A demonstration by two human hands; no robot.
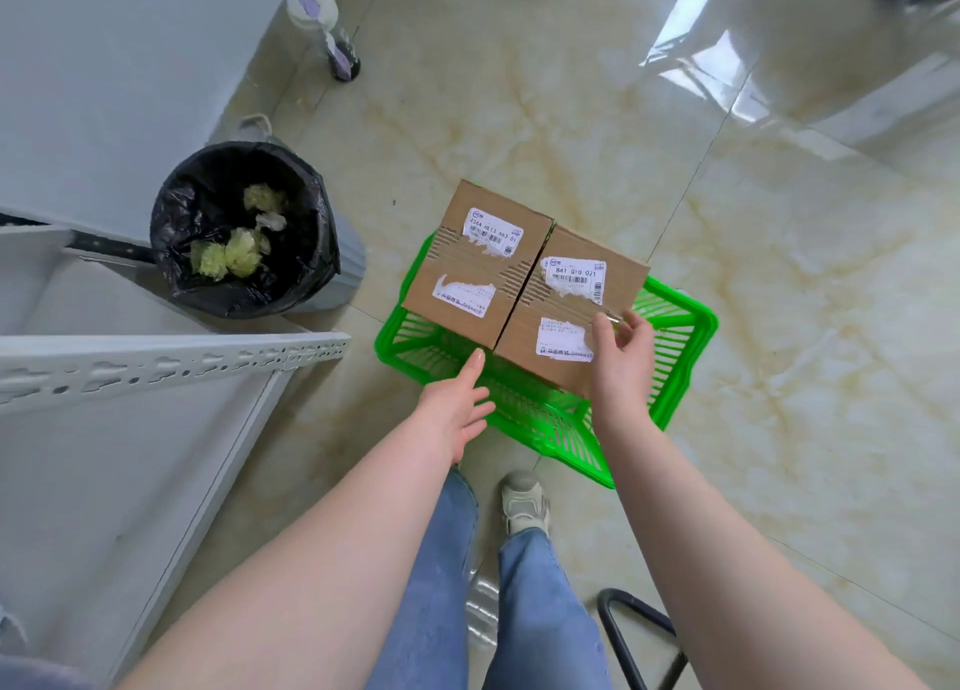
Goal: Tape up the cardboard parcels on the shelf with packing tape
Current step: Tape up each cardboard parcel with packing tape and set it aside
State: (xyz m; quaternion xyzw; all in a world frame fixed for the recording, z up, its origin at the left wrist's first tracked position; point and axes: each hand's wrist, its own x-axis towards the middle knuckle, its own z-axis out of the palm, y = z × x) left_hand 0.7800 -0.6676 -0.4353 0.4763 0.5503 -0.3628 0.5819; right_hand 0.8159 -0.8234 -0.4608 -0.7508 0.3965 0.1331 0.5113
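Cardboard parcel (519,284) sits across the rim of a green plastic basket (675,320) on the tiled floor, its two top flaps closed but with a bare seam running down the middle; torn white labels and stripped patches of corrugation mark the lid. No tape roll shows anywhere, so the step in hand looks like fetching or positioning the box, not sealing it.

The person's right hand (618,351) lies over the near right corner of the parcel, thumb up on the top face and fingers curled down the side edge; whether it truly grips or merely rests there is hard to say from this angle. The left hand (457,409) reaches toward the near left corner with fingers straight and slightly spread, the index fingertip (477,358) just at the box edge, holding nothing.

A grey metal shelf (156,367) stands to the left, with a lined bin (244,232) holding crumpled yellowish wads beyond it.

Next, I judge, the left hand needs to get under or against its corner so both hands can lift the parcel level, carry it to the shelf, and then find tape for that open seam.
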